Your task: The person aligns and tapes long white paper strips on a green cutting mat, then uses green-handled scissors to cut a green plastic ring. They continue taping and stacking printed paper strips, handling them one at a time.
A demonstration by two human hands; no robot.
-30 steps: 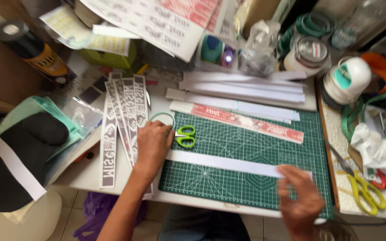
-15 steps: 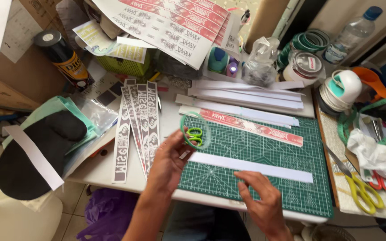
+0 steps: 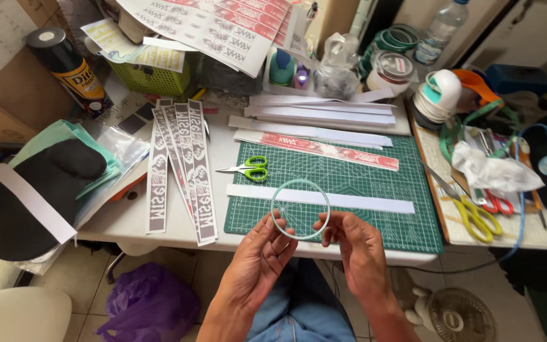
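Both my hands hold a thin pale green ring [image 3: 300, 183] upright over the front edge of the green cutting mat [image 3: 375, 190]. My left hand [image 3: 262, 250] pinches its lower left rim. My right hand [image 3: 356, 244] grips the lower right rim. Behind the ring a long white paper strip [image 3: 362, 201] lies across the mat. Green-handled scissors [image 3: 249, 169] rest at the mat's left edge. A red printed strip [image 3: 324, 148] lies at the far side of the mat.
Several grey printed strips [image 3: 185, 171] fan out left of the mat. A black oval pad with a white band [image 3: 30, 190] lies far left. Tape rolls [image 3: 435, 98], yellow and red scissors [image 3: 476, 212], a spray can [image 3: 68, 66] and a bottle [image 3: 441, 28] crowd the table.
My left hand picked the ring up from beside the green scissors and brought it toward me. My right hand left the white strip and took hold of the ring's other side.
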